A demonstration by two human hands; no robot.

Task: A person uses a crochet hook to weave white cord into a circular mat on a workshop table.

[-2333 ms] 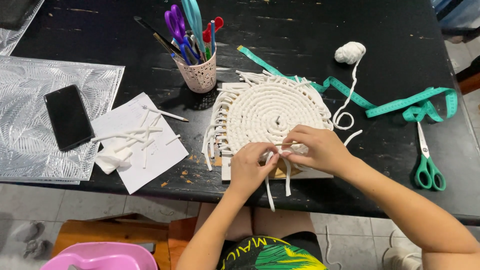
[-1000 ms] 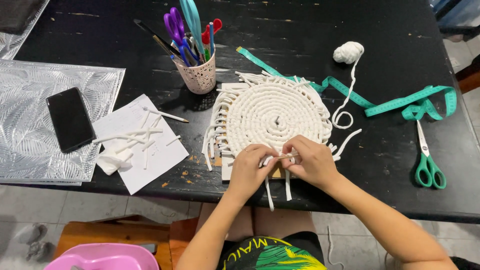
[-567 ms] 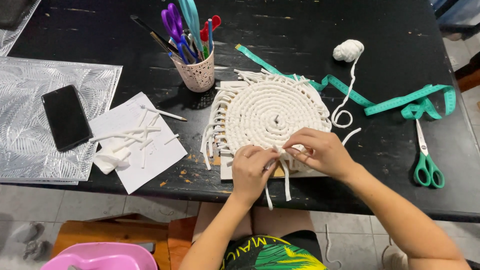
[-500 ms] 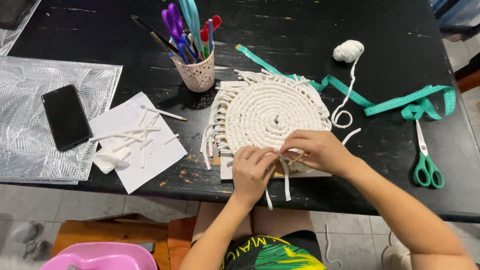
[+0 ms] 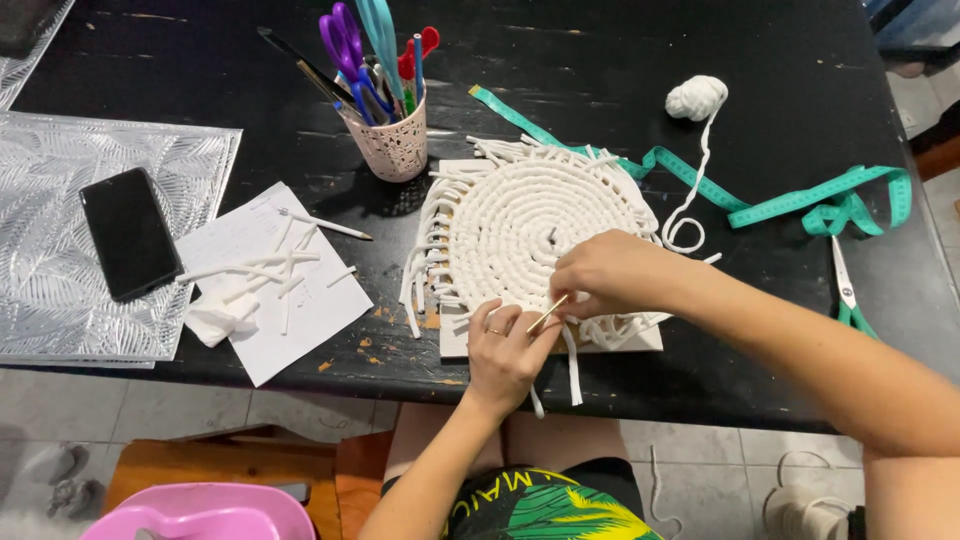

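at the near edge of the table (image 5: 700, 390), our left hand (image 5: 505, 350) is curled, fingers pinching cord at the rim of the coiled rope mat (image 5: 535, 225). our right hand (image 5: 610, 275) is closed on a thin wooden stick (image 5: 548, 314) just above it. we'd judge it best to keep the stick low and the loop taut. beyond lie the green tape measure (image 5: 760, 205), the ball of cord (image 5: 697, 97) and the pen cup (image 5: 390, 140) toward the far edge.

Both forearms are bare, no sleeves in sight. The left hand (image 5: 507, 352) wears a thin ring on one finger; the right hand (image 5: 605, 275) wears nothing. Below the black table edge (image 5: 700, 395), a black garment with green-and-yellow leaf print (image 5: 545, 505).
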